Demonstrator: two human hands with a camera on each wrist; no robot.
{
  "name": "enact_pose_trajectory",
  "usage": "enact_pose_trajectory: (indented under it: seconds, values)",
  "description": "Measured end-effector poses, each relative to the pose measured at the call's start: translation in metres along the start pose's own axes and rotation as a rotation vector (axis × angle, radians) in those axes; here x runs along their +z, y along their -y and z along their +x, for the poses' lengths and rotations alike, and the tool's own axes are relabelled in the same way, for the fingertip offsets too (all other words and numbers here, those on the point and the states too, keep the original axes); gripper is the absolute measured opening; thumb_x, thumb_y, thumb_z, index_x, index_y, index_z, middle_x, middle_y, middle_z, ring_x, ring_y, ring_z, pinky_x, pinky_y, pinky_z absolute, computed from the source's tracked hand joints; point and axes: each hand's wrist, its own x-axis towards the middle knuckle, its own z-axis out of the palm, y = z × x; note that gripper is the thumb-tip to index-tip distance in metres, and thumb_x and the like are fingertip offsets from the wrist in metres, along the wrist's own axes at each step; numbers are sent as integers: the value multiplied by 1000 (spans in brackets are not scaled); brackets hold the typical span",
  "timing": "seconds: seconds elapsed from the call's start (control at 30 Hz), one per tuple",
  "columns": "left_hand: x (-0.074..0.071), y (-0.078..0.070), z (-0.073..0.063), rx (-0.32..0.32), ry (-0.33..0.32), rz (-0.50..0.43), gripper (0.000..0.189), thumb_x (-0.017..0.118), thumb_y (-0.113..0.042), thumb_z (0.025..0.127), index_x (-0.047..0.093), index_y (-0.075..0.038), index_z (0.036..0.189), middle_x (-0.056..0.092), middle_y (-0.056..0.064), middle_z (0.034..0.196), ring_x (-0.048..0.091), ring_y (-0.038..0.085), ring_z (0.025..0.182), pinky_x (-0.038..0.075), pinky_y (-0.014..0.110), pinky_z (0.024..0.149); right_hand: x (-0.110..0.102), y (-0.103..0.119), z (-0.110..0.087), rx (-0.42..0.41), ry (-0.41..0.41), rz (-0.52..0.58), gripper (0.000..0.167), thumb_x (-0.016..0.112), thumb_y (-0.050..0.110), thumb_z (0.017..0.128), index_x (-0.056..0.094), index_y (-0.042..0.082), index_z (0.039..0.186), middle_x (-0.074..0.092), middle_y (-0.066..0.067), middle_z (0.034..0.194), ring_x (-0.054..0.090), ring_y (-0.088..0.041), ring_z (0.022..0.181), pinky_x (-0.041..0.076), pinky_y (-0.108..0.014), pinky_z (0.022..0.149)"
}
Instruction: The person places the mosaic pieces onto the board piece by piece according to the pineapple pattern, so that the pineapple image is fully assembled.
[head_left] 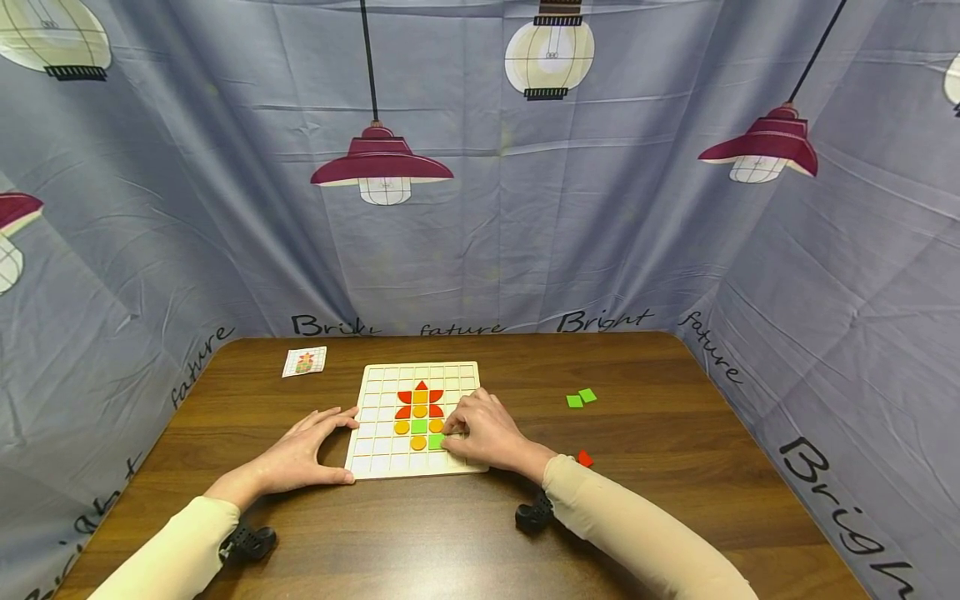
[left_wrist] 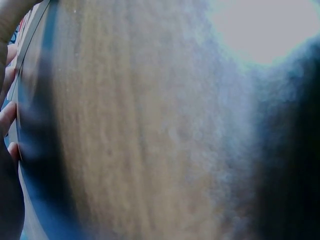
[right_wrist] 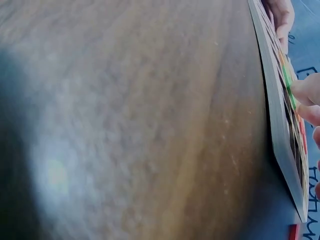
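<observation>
On the table lies a cream grid board (head_left: 382,458) bearing a pattern of red, orange and green pieces. My right hand (head_left: 487,429) is over its right part, thumb and index finger pinching a green square tile (head_left: 437,442) beside an orange round piece (head_left: 417,442) in the lowest row. The right wrist view shows those fingertips right at the green tile (right_wrist: 288,80), low over the board. My left hand (head_left: 303,454) is spread at the board's left edge, thumb by the near corner and fingertips farther up the side. The other left fingers (left_wrist: 10,115) show along the edge.
Two loose green squares (head_left: 581,398) lie on the table to the right of the board. A red piece (head_left: 584,458) is beside the right forearm. A small pattern card (head_left: 304,361) lies at the back left. A printed curtain (head_left: 480,250) surrounds the wooden table (head_left: 420,533).
</observation>
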Motion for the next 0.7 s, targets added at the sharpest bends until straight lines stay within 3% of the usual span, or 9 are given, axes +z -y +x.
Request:
enact_pose_trajectory:
  seconds: [0.27,0.7]
  values:
    - [1,1,0,4,0,-4,80,81,-64,76,58,-20,138,42,4,160,31,39,148,17,68,117,-22,-21,-7,44,-2,27,17,80,35,86,79,24,98,64,10,92,46,-12,92,41,-34,85]
    - [1,0,0,-1,-2,-13,79,83,-63,75,58,-19,136,42,5,160,31,40,148,18,69,116,-70,-91,-46,188,-80,74,31,83,30,86,78,17,114,65,8,101,51,-19,99,42,-45,89]
